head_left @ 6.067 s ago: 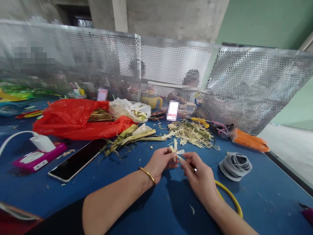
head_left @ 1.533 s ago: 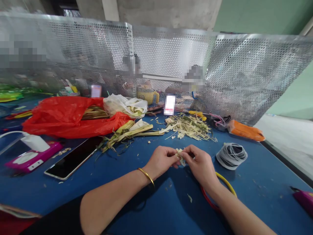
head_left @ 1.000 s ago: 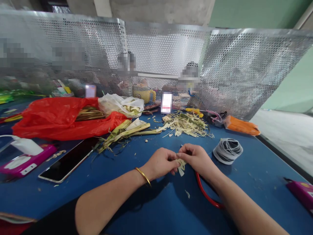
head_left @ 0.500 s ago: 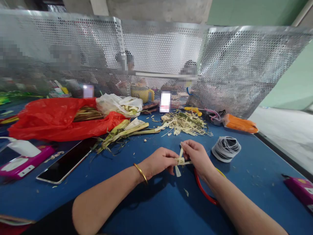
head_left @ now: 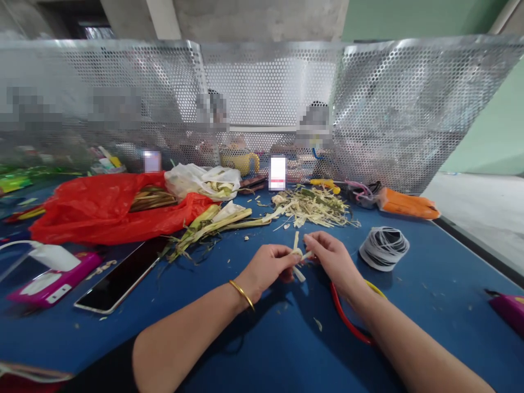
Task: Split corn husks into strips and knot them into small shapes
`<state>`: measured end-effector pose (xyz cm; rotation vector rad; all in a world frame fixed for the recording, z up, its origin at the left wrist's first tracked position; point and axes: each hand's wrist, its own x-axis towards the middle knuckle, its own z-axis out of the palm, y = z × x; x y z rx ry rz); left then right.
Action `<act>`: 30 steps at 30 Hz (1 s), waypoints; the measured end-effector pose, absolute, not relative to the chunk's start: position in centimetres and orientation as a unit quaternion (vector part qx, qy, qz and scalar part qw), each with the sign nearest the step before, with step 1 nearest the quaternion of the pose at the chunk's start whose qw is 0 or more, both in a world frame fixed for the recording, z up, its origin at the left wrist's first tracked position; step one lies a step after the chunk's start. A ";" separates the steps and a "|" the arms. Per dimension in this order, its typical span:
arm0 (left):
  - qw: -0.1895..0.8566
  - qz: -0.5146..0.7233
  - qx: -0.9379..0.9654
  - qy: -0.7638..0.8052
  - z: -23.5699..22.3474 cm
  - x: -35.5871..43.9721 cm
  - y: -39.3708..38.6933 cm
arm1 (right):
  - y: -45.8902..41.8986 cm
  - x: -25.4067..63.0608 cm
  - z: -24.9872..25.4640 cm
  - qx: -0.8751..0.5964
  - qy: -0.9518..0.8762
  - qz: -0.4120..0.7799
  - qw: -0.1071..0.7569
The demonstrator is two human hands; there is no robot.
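Observation:
My left hand (head_left: 270, 267), with a gold bangle on the wrist, pinches a small crossed knot of pale, flat plant-fibre strips (head_left: 296, 241) between thumb and fingers. One strip end points up and away, another hangs down towards me, and a third reaches out to the right. At that third end, the thumb and fingertips of my right hand (head_left: 331, 259) are closed; the exact grip is partly hidden. Beneath my right wrist lies a red and yellow ring-shaped handle (head_left: 347, 322), partly covered by the forearm.
Ahead lies a heap of shredded fibre (head_left: 313, 207). Leafy stalks (head_left: 208, 226), a red plastic bag (head_left: 102, 210) and a phone (head_left: 118, 278) are to the left. A wound spool (head_left: 385, 249) and an orange packet (head_left: 409, 204) are right. Behind perforated metal screens (head_left: 262, 76) sit other people.
My right hand has gone from the upward strip end down to the one on the right. The knot has turned slightly in my left fingers. The camera view has shifted a little.

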<state>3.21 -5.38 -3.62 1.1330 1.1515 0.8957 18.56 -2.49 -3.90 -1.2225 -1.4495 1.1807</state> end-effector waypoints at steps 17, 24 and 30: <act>0.678 0.383 0.391 0.490 -3.7 2.6 -4.9 | -3.3 19.3 -3.2 -0.411 -0.815 -0.007 0.409; 0.698 0.442 0.331 0.455 -4.1 2.7 -4.7 | -4.7 18.1 -2.9 -0.185 -0.946 -0.177 0.200; 0.718 0.435 0.298 0.455 -4.6 2.8 -4.6 | -4.9 17.6 -3.3 -0.179 -0.932 -0.265 0.169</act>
